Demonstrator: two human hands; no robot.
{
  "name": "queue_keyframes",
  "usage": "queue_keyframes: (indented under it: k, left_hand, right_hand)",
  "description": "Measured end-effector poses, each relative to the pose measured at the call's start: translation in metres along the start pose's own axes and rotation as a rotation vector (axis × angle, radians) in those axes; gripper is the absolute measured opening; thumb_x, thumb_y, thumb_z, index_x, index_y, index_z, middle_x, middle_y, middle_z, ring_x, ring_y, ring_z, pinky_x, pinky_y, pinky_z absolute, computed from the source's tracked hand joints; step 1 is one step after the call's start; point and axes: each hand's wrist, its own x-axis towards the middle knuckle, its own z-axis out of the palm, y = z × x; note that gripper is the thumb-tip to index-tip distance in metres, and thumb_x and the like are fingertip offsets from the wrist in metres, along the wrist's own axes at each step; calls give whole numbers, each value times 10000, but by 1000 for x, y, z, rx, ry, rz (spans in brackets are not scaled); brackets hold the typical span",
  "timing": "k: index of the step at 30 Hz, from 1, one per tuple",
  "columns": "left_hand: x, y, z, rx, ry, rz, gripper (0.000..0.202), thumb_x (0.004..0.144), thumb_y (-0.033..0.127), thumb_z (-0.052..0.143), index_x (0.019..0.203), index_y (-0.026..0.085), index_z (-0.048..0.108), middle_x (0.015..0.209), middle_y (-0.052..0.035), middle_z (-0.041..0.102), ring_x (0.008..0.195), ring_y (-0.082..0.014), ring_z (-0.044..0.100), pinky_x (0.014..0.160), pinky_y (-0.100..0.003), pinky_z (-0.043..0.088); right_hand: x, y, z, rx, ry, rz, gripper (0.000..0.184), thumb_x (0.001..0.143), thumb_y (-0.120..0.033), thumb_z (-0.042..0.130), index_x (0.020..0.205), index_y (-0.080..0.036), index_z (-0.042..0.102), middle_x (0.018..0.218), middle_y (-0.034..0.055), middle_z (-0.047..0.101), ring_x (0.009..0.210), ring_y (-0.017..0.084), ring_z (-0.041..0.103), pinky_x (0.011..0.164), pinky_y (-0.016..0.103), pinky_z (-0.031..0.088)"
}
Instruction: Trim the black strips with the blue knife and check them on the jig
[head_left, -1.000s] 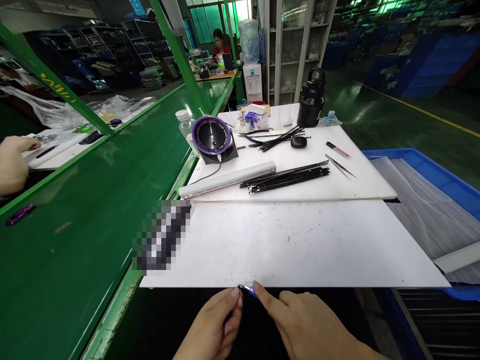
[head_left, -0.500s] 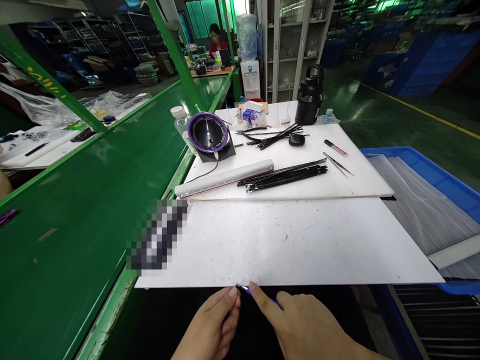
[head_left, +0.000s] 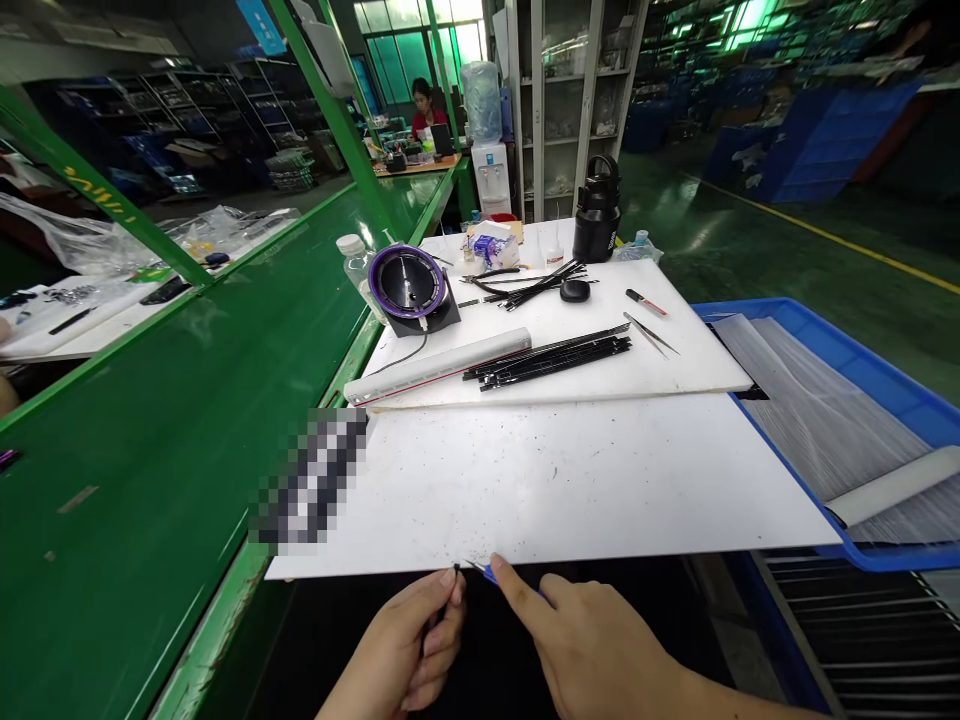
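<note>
At the near edge of the white board [head_left: 600,480], my left hand [head_left: 412,635] pinches a small dark piece [head_left: 457,568] between thumb and forefinger. Only its tip shows; the rest is hidden in the fingers. My right hand [head_left: 585,630] grips a blue-handled craft knife [head_left: 489,573], forefinger stretched along its top. Its thin blade points left, a short gap away from the dark piece. Tiny dark scraps dot the board above both hands.
Black strips [head_left: 555,358] lie beside a long white bar [head_left: 442,368] on a foam slab. Behind are tweezers [head_left: 651,335], a purple-rimmed fan [head_left: 407,281], a black flask [head_left: 598,215] and a clear bottle [head_left: 352,265]. A blue crate [head_left: 795,315] stands right; a person sits far back.
The knife blade, earlier touching the dark piece, now stands slightly apart from it. My left hand has moved a little left. The whole view has shifted slightly.
</note>
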Motion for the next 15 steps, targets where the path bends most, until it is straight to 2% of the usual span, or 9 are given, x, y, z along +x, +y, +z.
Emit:
queue_keyframes:
  k: [2, 5, 7, 9, 12, 15]
  left_hand:
    - [-3, 2, 3, -54, -23, -1, 322, 894, 466, 510, 790, 167, 568, 547, 71, 327, 416, -30, 120, 355, -141, 72]
    - [-13, 8, 9, -180, -78, -24, 305, 874, 454, 548, 795, 164, 603, 537, 67, 342, 396, -17, 110, 337, -131, 78]
    - [-19, 14, 13, -251, -108, -26, 287, 856, 436, 581, 784, 160, 620, 543, 61, 362, 385, -6, 118, 329, -123, 85]
    - [-24, 20, 18, -293, -139, -14, 274, 842, 416, 603, 778, 152, 637, 549, 50, 391, 372, 4, 135, 322, -120, 89]
    - [-28, 27, 27, -324, -183, 3, 268, 834, 398, 610, 776, 141, 660, 537, 43, 409, 355, 10, 145, 317, -116, 86]
    - [-31, 34, 35, -309, -203, 10, 267, 838, 386, 598, 763, 140, 669, 521, 42, 402, 354, 3, 146, 323, -119, 85]
  right_hand:
    - [-5, 11, -13, 154, 103, 31, 724, 831, -83, 389, 1519, -150, 170, 820, 64, 626, 560, 194, 559, 477, 302, 391]
    - [-11, 41, -31, 355, 325, 143, 644, 904, -69, 286, 1523, -161, 136, 840, 50, 591, 640, 175, 547, 557, 294, 449]
    - [-13, 67, -37, 309, 457, 209, 615, 918, -81, 276, 1519, -168, 171, 828, 47, 572, 676, 187, 538, 587, 313, 463]
    - [-13, 92, -37, 164, 561, 277, 599, 919, -93, 296, 1507, -188, 239, 857, 61, 565, 759, 221, 534, 651, 363, 476]
    - [-12, 119, -27, 54, 606, 328, 580, 916, -80, 311, 1483, -206, 323, 910, 77, 560, 860, 244, 516, 751, 410, 478]
    - [-9, 131, -15, 52, 612, 324, 591, 899, -67, 342, 1472, -213, 350, 941, 81, 567, 874, 245, 516, 770, 420, 479]
